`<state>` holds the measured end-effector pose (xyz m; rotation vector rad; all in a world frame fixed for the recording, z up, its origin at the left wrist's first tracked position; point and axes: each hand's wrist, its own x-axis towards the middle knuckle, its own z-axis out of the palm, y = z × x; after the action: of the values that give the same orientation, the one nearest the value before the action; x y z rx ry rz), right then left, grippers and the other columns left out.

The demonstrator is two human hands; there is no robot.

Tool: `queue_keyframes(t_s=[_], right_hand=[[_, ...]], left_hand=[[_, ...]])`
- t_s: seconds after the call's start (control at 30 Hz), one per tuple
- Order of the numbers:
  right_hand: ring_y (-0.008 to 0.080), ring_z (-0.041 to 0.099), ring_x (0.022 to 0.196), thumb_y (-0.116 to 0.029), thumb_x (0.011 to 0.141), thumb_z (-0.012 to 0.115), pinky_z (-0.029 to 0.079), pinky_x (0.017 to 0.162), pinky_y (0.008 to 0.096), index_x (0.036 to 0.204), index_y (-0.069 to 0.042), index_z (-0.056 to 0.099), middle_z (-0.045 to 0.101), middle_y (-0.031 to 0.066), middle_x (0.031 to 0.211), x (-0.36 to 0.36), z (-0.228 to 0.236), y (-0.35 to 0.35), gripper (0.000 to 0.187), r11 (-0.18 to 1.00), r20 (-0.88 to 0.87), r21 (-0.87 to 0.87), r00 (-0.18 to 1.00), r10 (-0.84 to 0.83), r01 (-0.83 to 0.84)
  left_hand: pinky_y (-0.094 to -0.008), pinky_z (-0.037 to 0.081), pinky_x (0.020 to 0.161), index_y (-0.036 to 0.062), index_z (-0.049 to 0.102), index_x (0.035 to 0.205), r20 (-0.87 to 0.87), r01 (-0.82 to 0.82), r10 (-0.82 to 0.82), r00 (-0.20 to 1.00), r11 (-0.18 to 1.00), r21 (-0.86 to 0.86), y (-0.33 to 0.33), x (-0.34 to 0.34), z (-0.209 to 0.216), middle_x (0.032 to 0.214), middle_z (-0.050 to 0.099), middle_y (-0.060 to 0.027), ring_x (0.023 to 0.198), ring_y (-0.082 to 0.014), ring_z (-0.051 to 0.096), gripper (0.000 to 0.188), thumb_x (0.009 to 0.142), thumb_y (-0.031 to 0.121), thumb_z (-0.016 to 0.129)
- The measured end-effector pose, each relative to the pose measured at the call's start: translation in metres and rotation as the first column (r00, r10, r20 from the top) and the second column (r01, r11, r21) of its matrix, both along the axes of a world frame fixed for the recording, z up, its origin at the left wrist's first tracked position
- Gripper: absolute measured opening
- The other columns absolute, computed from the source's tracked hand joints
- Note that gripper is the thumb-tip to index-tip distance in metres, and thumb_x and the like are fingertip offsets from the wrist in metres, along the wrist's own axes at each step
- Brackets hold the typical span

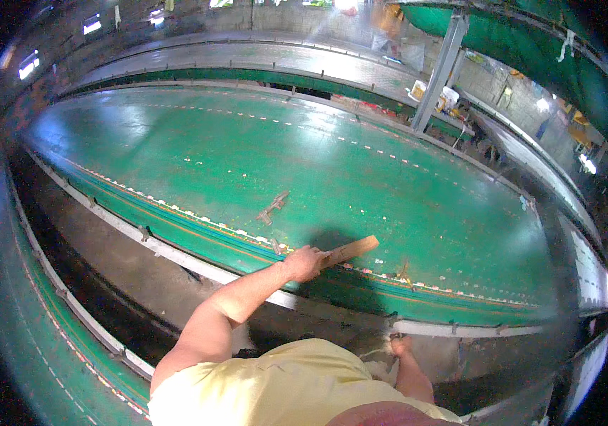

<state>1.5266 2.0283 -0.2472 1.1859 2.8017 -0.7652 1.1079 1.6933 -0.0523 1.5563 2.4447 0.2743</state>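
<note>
Green printing table (361, 163); left hand (304, 263) in a clenched grip on wooden stick (350, 250); right hand (400, 346) unclear.

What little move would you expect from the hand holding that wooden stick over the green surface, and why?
Probably a short push of the wooden stick further along the near edge of the green surface. The left hand grips the stick's near end, its far end points along the row of small pale marks at that edge, and the arm is already stretched out there. That is only a guess.
</note>
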Motion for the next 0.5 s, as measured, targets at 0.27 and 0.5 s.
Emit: queue_keyframes(t_s=[0.27, 0.5], right_hand=[[0.0460, 0.064, 0.140, -0.042, 0.112, 0.046, 0.054, 0.115, 0.0537, 0.140, -0.014, 0.076, 0.068, 0.0270, 0.149, 0.040, -0.030, 0.073, 0.049, 0.951, 0.566, 0.033, 0.790, 0.236, -0.308], [0.0490, 0.059, 0.142, -0.039, 0.105, 0.059, 0.046, 0.123, 0.0551, 0.152, -0.009, 0.063, 0.067, 0.0245, 0.151, 0.027, -0.069, 0.026, 0.056, 0.974, 0.041, 0.037, 0.974, 0.221, -0.222]], left_hand=[[-0.0540, 0.058, 0.108, 0.0147, 0.051, 0.162, 0.084, 0.022, -0.025, 0.996, 0.999, 0.034, 0.034, 0.008, 0.022, 0.141, 0.069, -0.0176, 0.128, -0.0409, 0.066, 0.076, 0.093, 0.022, 0.082], [-0.0578, 0.062, 0.096, 0.0118, 0.057, 0.149, -0.021, -0.136, 0.139, 0.990, 0.983, 0.122, 0.017, 0.015, 0.002, 0.131, 0.067, -0.0211, 0.118, -0.0443, 0.071, 0.066, 0.089, 0.017, 0.083]])
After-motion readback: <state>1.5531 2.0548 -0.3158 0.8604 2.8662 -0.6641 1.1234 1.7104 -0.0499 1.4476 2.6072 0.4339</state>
